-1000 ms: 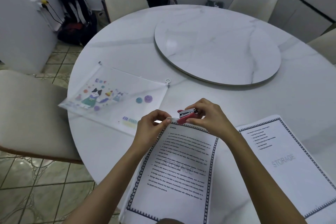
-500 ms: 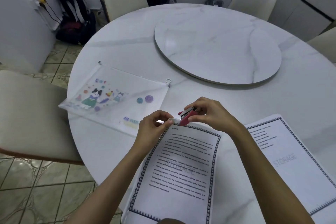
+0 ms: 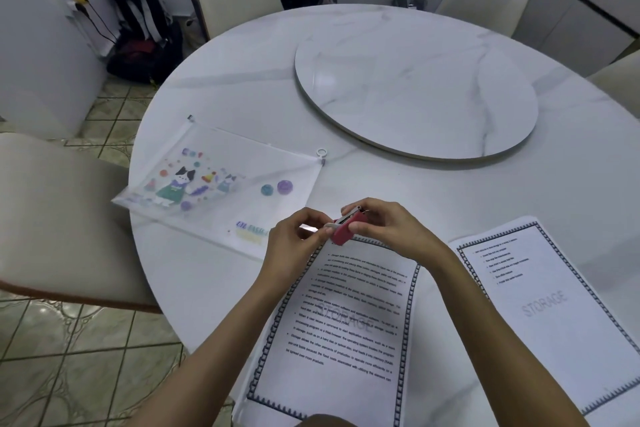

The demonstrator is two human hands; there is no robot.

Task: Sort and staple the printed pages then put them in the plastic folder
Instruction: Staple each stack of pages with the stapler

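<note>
Stapler (image 3: 346, 233) sits gripped in right hand (image 3: 389, 229), left hand (image 3: 294, 244) pinching printed pages (image 3: 346, 329) at top corner.

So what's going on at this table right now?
A person is stapling printed pages. Their right hand grips a small red stapler at the top left corner of the printed pages, while the left hand pinches that same corner. A second printed page, marked STORAGE, lies flat on the table to the right. The plastic folder with the cat print lies off to the left, and no pages have gone into it yet.
</note>
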